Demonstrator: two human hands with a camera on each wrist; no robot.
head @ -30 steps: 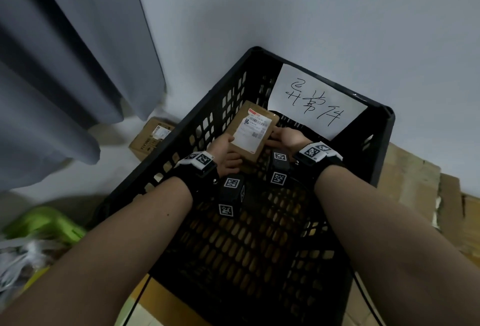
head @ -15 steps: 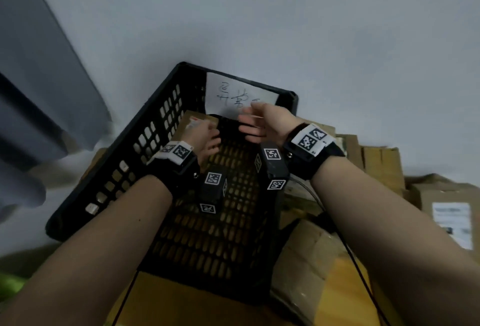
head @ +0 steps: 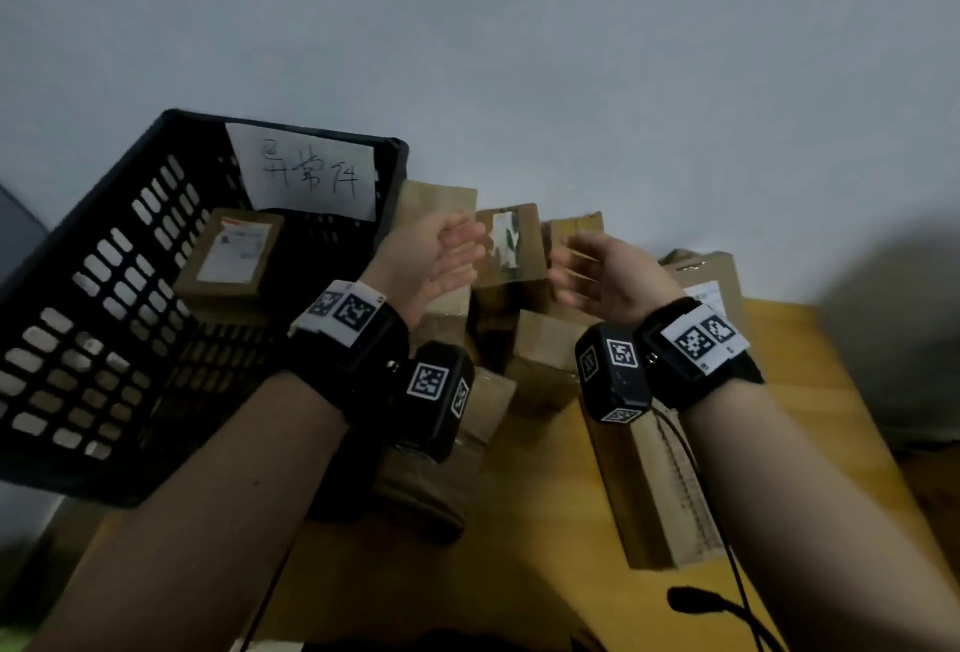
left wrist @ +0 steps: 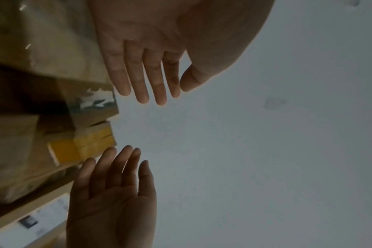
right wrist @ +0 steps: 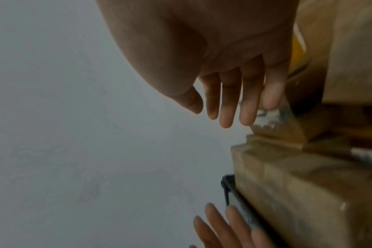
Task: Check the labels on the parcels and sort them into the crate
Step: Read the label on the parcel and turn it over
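A black slatted crate point(head: 104, 298) with a handwritten paper sign point(head: 311, 173) stands at the left. One brown parcel point(head: 234, 256) with a white label lies inside it. To its right a pile of cardboard parcels point(head: 540, 360) sits on a wooden table. My left hand point(head: 436, 261) and right hand point(head: 587, 266) hover above the pile, palms facing each other, fingers straight, holding nothing. Between them stands a parcel with a torn label point(head: 511, 246). The left wrist view shows my left hand point(left wrist: 151, 83) and my right hand point(left wrist: 115, 184) both empty.
A plain grey wall point(head: 571, 53) rises behind everything. A long box point(head: 654, 485) lies at the front right of the yellow-brown table point(head: 519, 573), with a black cable point(head: 727, 547) across it. A labelled box point(head: 706, 282) sits at the far right.
Both hands let go of the labelled parcel, which now lies in the crate. They moved right, out of the crate and over the parcel pile. The view has swung right.
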